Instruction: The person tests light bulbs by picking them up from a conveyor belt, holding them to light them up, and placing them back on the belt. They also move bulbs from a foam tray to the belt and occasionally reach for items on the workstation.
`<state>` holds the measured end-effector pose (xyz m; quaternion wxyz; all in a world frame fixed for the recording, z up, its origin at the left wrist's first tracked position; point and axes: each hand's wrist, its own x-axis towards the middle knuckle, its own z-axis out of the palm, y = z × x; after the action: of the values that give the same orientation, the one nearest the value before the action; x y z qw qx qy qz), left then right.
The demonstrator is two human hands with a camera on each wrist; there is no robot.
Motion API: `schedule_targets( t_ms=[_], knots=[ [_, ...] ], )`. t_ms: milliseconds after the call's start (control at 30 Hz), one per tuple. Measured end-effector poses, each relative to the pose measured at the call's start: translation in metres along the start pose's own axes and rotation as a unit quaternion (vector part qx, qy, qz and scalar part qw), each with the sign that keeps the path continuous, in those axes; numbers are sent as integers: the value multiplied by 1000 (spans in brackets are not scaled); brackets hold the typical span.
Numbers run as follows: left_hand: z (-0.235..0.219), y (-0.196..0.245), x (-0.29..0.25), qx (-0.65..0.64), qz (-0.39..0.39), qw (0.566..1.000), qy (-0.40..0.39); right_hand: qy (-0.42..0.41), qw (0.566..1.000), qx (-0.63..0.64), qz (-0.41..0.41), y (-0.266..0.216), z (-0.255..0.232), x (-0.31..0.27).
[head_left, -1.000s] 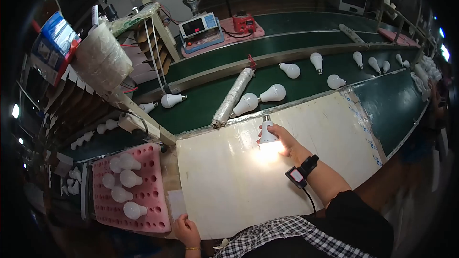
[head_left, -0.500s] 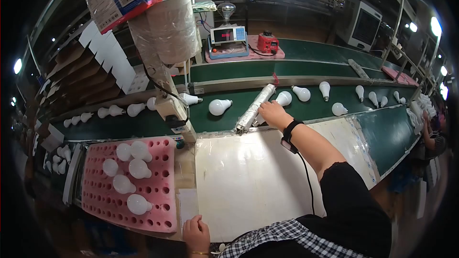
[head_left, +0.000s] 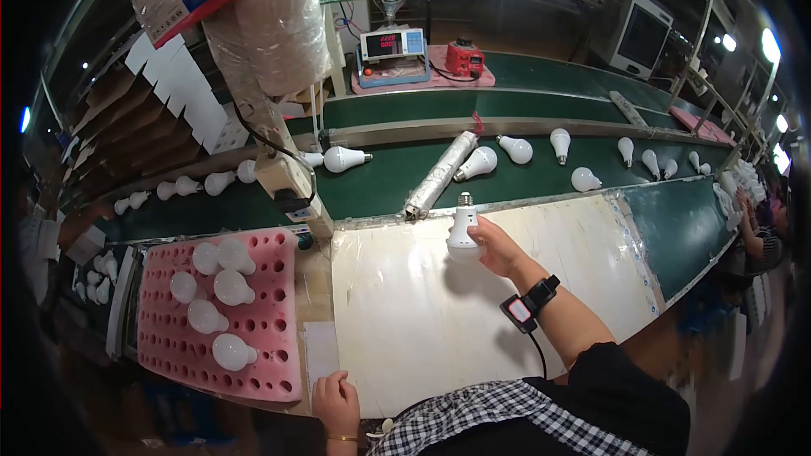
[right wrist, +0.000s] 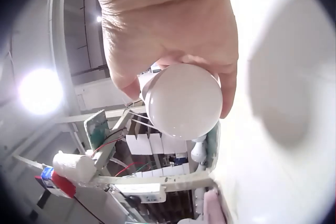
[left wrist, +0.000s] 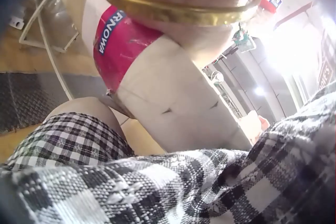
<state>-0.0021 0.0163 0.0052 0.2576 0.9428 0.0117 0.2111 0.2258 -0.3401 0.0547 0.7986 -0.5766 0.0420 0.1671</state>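
Note:
My right hand (head_left: pixel 500 250) holds a white light bulb (head_left: pixel 463 235) above the white board (head_left: pixel 405 329), metal screw base up and dome down, unlit. In the right wrist view the bulb's round dome (right wrist: pixel 184 100) faces the camera, with the thumb and fingers of the right hand (right wrist: pixel 168 29) around its sides. My left hand (head_left: pixel 336 404) rests at the board's near left corner, fingers loosely curled and nothing in them. From the left wrist camera mostly the gold bracelet (left wrist: pixel 178 14) and checkered cloth (left wrist: pixel 131 187) show; the left fingers are hidden there.
Left of the board lies a pink foam tray (head_left: pixel 269 321) with several bulbs on it. Beyond runs a green belt (head_left: pixel 389 171) carrying more bulbs, crossed by a wrapped bar (head_left: pixel 441 176). A post (head_left: pixel 296 181) rises at the left. Farther back stands a meter (head_left: pixel 393 57).
The lit bulb in my right hand left it; the hand reached to a bulb beside the wrapped bar and now holds an unlit one over the board. Belt bulbs left of the bar shifted left.

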Motion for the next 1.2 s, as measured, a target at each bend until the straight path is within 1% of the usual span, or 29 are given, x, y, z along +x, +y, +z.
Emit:
schedule_targets(
  t_ms=[33, 133, 200, 267, 367, 600, 667, 767, 833, 900, 967, 1033, 1100, 1167, 1200],
  knots=[
    [0, 1, -2, 4, 0, 1000, -9, -5, 998, 56, 8, 4, 7, -11],
    [1, 6, 1, 5, -15, 1000, -10, 14, 996, 85, 3, 15, 19, -31],
    [3, 5, 1, 10, -11, 1000, 5, 10, 997, 75, -2, 27, 9, -29],
    [3, 4, -1, 11, -16, 1000, 1, 37, 996, 75, -2, 29, 7, -31],
    [6, 3, -1, 14, -24, 1000, 4, 30, 983, 182, 24, 27, 5, -34],
    [5, 2, -1, 17, -18, 1000, 5, 48, 988, 148, 21, 40, -3, -28],
    [4, 4, 0, 13, -25, 1000, 6, 44, 985, 163, 38, 45, -6, -26],
    [3, 6, 1, 5, -31, 999, 7, 30, 989, 145, 24, 48, -7, -24],
    [3, 6, 1, -1, -31, 999, 8, 37, 990, 135, 25, 43, -1, -27],
    [3, 3, 1, -11, -14, 1000, 5, 45, 991, 122, 25, 36, 5, -30],
    [3, 2, 1, -14, -18, 1000, 8, 63, 987, 141, 46, 31, 9, -32],
    [3, 4, 1, -16, -24, 1000, 11, 63, 988, 132, 48, 27, 11, -33],
    [2, 4, 1, -8, -19, 1000, 9, 62, 989, 126, 50, 26, 10, -23],
    [3, 3, 1, -11, -21, 1000, 12, 61, 995, 57, 56, 26, 6, -1],
    [3, 2, 1, -11, -20, 1000, 11, 60, 995, 56, 56, 18, 10, 10]
  ],
)
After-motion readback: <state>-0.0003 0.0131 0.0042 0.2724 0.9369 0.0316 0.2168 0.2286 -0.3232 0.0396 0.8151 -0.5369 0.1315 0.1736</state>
